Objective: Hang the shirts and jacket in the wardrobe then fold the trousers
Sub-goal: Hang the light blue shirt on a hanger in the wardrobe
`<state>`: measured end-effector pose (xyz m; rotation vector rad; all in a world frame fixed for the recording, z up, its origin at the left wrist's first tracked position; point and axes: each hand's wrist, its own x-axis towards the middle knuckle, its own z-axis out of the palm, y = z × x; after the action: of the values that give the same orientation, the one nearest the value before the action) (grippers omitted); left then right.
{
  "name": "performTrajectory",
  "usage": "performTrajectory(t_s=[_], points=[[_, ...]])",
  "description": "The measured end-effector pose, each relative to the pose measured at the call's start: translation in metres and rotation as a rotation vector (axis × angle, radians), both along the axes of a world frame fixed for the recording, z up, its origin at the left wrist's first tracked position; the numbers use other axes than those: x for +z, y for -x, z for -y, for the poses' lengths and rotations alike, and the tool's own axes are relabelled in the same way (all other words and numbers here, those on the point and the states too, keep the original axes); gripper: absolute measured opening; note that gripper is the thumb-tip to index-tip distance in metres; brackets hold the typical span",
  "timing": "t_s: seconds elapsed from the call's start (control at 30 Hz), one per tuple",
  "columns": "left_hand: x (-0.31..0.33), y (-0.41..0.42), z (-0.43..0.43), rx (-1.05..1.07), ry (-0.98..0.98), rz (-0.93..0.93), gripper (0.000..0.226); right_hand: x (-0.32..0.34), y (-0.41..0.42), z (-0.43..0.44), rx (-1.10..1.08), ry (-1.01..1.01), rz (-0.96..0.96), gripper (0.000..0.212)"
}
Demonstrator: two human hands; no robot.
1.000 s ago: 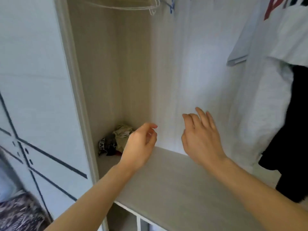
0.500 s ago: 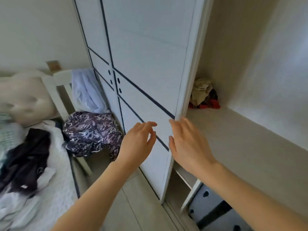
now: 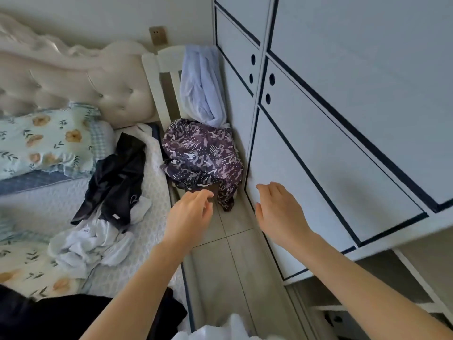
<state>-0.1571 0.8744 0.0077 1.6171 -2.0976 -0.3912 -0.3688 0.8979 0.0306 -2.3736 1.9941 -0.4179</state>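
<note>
I see both arms stretched forward: left hand (image 3: 190,214) and right hand (image 3: 279,212) empty, fingers relaxed and loosely apart, above the floor (image 3: 232,253). A black garment (image 3: 115,177) and crumpled white shirt (image 3: 90,241) lie on the bed (image 3: 24,207), left of them.

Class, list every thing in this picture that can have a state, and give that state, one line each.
Left hand, empty, fingers loosely curled.
Right hand, empty, fingers relaxed.
Purple patterned garment, heaped on the white wooden chair.
Pale blue cloth, draped over the chair back.
Black garment, crumpled, unfolded on the bed.
White garment, crumpled on the bed.
</note>
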Motion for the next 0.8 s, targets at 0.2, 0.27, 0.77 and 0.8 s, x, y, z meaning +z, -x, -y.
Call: performTrajectory(t_s=[0.2,0.27,0.77,0.8], points=[[-0.027,-0.031,0.061,0.106,-0.115,0.050,0.020,-0.032,-0.020,0.081,0.076,-0.086,-0.018,0.020],[-0.032,-0.033,0.088,0.125,-0.142,0.057,0.020,-0.040,-0.023,0.112,0.096,-0.111,-0.028,0.020],[-0.044,-0.017,0.352,0.272,-0.188,0.126,0.021,-0.063,-0.029,0.407,0.181,-0.154,-0.064,0.023],[-0.044,-0.020,0.368,0.280,-0.191,0.130,0.021,-0.063,-0.032,0.424,0.179,-0.164,-0.064,0.025]])
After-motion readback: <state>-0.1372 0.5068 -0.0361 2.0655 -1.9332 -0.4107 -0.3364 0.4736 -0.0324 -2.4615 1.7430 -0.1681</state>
